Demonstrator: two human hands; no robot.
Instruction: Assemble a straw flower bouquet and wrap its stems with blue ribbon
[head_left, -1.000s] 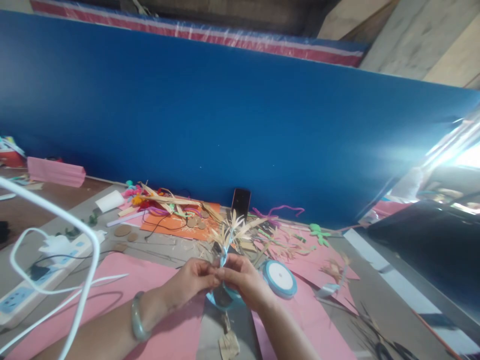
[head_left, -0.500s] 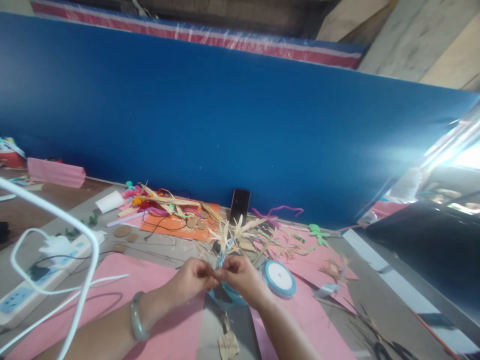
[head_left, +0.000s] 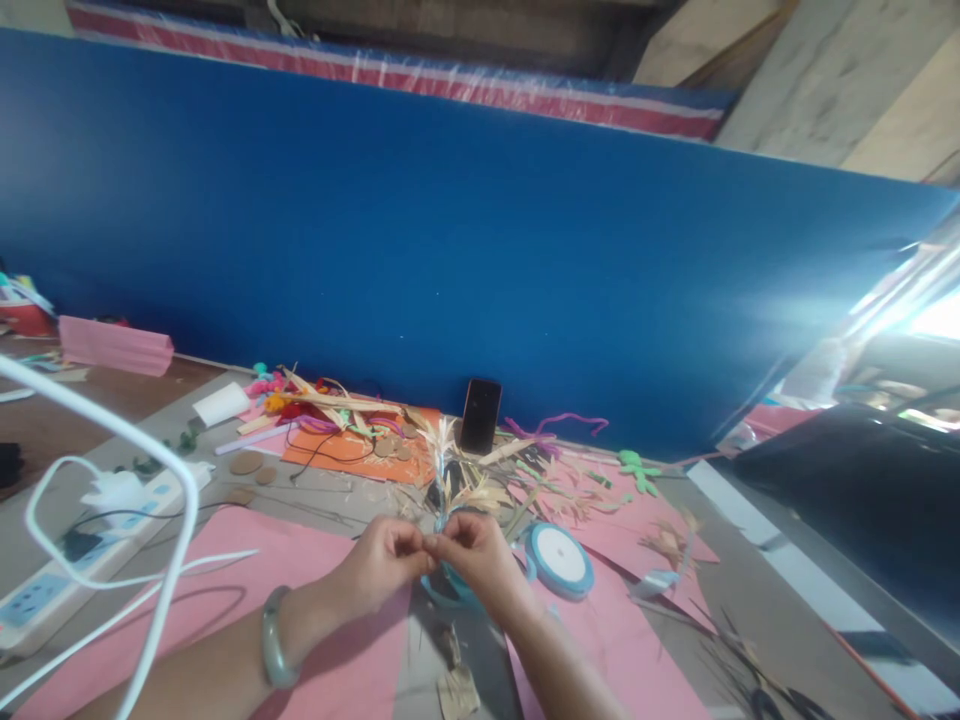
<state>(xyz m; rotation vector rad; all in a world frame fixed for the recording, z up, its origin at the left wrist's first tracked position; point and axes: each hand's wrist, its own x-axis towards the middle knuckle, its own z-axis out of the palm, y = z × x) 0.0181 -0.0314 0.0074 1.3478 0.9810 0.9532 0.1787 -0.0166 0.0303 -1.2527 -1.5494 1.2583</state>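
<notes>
My left hand (head_left: 384, 560), with a pale green bangle (head_left: 277, 640) on its wrist, and my right hand (head_left: 480, 560) meet at the fingertips. Both are closed in a pinch on light blue ribbon (head_left: 441, 522), though the exact grip is hidden between the fingers. Just beyond them is a bundle of pale dried husk strips (head_left: 476, 495), with the ribbon around its lower part. Loops of ribbon show beneath my hands. To the right of my right hand lies the ribbon spool (head_left: 561, 560), white-faced with a blue rim.
Pink sheets (head_left: 352, 650) cover parts of the grey table. A black phone (head_left: 480, 415) leans against the blue panel (head_left: 450, 250). Craft scraps lie on an orange sheet (head_left: 337, 455). A power strip (head_left: 97, 565) and white cables are left; scissors (head_left: 772, 690) lie front right.
The husk bundle has shifted: its strips, fanned out above my hands before, now point partly upward and partly to the right. My hands stay nearly in place, still pinched together.
</notes>
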